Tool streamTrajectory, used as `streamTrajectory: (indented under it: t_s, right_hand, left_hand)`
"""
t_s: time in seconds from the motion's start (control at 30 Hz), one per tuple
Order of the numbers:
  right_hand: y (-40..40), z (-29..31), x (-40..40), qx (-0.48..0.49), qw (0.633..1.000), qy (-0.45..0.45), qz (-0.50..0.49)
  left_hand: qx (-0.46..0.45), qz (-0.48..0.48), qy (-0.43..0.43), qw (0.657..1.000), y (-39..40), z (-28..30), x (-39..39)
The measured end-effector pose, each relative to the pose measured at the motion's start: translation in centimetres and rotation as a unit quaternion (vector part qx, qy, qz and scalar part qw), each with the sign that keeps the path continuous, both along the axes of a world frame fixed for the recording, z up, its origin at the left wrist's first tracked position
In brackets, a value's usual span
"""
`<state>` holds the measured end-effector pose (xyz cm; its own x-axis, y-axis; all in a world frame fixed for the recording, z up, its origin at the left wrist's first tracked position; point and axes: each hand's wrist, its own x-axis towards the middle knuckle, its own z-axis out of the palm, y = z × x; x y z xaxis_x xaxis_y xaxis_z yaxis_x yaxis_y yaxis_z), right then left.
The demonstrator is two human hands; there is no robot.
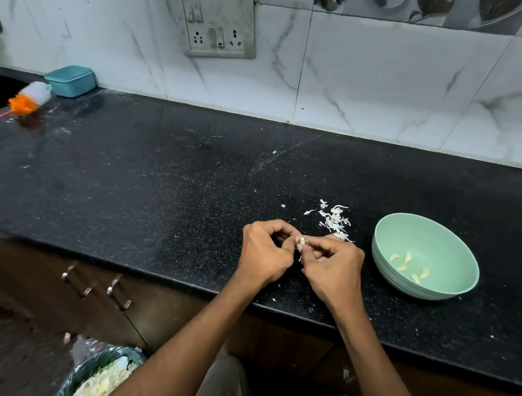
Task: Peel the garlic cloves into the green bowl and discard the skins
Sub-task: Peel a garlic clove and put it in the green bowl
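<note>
Peeling beside the pale green round bowl [425,257].
My left hand [264,251] and right hand [332,265] pinch one small white garlic clove [302,241]; I should strip its skin gently.

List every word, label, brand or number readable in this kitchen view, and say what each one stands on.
None can be read.
The switch and socket plate on the tiled wall shows no legible marking.
The green bowl, the teal box and the brush show no print.
The picture tiles at the top show crockery, no words.
</note>
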<state>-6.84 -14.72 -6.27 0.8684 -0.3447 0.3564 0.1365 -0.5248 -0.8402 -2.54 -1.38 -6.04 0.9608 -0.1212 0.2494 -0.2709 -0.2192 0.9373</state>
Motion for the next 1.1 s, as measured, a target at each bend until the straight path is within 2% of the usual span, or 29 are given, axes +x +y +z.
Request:
streamTrajectory:
  t_s: [0.27, 0.63, 0.87, 1.1]
  right_hand:
    - [0.2, 0.4, -0.3, -0.010, 1.000, -0.013, -0.007]
    - [0.4, 0.9, -0.1, 0.181, 0.981, 0.063, 0.006]
    - [0.6, 1.5, -0.2, 0.222, 0.972, 0.077, 0.013]
    - [0.7, 1.9, -0.4, 0.211, 0.973, 0.091, 0.008]
  left_hand:
    - [-0.012, -0.017, 0.002, 1.000, 0.0, 0.1, 0.1]
    - [-0.097, -0.065, 0.077, 0.990, 0.2, 0.6, 0.1]
    - [-0.094, -0.077, 0.079, 0.989, 0.3, 0.7, 0.3]
    - [-0.078, -0.071, 0.094, 0.990, 0.1, 0.6, 0.4]
